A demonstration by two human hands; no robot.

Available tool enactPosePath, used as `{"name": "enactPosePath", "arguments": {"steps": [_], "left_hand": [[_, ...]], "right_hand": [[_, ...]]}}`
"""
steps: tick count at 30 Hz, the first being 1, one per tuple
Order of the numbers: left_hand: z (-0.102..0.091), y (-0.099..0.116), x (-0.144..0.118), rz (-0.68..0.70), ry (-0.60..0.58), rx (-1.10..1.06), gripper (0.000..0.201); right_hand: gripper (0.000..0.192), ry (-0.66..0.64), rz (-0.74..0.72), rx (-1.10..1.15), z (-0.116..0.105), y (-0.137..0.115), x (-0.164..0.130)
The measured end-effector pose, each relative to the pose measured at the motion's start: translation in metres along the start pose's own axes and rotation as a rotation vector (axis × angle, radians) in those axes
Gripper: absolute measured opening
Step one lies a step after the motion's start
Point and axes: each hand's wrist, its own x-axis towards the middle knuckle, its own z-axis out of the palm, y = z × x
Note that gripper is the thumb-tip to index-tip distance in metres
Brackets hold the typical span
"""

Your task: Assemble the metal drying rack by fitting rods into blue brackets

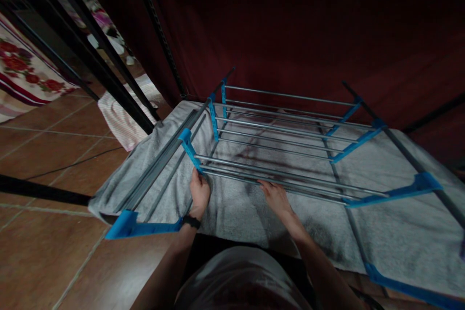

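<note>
A partly assembled rack of grey metal tubes [283, 130] and blue plastic brackets lies on a grey blanket in front of me. My left hand [200, 193], with a dark band at the wrist, is closed around the lower end of a blue bracket [189, 149] on the rack's left side. The fingers of my right hand [275, 197] curl over the nearest metal tube [308, 193], about mid-length; their tips are partly hidden. At that tube's right end sits another blue bracket [395, 194], fixed to a dark side pole [403, 147].
Several loose tubes [160, 162] lie on the blanket [236, 213] at left. Another blue bracket [145, 227] juts out at the near left edge. Dark red fabric [290, 34] hangs behind. Black poles [105, 53] and a striped cloth [121, 123] stand left, over the tiled floor [47, 164].
</note>
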Motion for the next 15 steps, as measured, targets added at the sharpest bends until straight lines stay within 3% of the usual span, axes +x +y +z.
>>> {"name": "enactPosePath", "arguments": {"steps": [15], "left_hand": [[-0.0031, 0.0047, -0.0004, -0.035, -0.049, 0.109, 0.047]], "right_hand": [[0.037, 0.005, 0.023, -0.047, 0.0100, 0.0024, 0.0040]]}}
